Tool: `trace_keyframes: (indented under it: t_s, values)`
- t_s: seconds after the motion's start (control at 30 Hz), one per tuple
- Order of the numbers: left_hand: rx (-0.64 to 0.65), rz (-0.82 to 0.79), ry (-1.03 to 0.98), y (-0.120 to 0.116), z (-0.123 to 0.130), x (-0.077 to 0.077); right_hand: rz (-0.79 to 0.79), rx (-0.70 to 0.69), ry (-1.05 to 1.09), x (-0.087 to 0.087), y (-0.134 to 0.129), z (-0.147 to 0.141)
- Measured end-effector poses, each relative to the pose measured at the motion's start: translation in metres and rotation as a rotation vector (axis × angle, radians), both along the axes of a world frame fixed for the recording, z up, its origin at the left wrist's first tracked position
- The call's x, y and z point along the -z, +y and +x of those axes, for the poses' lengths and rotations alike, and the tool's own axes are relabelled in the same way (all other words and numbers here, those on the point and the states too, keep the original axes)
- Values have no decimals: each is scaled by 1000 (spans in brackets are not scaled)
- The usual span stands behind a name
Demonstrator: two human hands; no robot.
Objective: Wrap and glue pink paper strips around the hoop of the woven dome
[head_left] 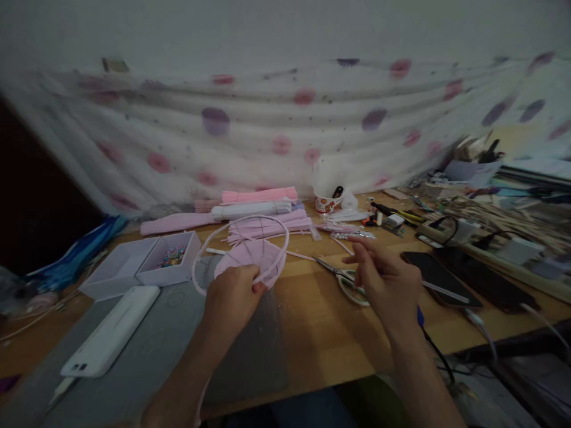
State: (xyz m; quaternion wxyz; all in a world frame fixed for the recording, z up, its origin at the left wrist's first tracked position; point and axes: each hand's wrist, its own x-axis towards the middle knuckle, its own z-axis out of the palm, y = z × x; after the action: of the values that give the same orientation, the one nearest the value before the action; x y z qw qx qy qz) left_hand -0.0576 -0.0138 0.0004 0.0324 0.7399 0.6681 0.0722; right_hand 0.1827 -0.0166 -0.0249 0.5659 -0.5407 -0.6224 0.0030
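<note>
My left hand (234,294) is closed on the near rim of a round pink basket (250,255), and a pale pink hoop (238,219) loops around and above it. Thin dark lines cross its inside. From the basket's right side a narrow pink strip (300,255) runs across the wood. My right hand (386,279) hovers over the table with its fingers loosely apart, and I see nothing between them. Beneath it lie scissors (348,284) with pale handles, partly covered. A translucent stick (446,291) and a blue piece (420,316) show behind the right hand and wrist.
A two-part white box (147,261) with small beads and a white power bank (111,333) sit left on a grey mat (178,333). Bundled pink and white strips (254,208) lie behind. Two dark phones (441,279), cables and a cluttered tray (504,255) occupy the right.
</note>
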Motion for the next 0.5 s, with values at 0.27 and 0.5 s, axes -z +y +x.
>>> trace_keyframes:
  t_s: [0.27,0.5]
  values:
    - [77,-23,94,-8,8,8,-430,-327,275,5,14,-29]
    - [230,-54,219,-28,18,17,-714,-316,247,24,45,-57]
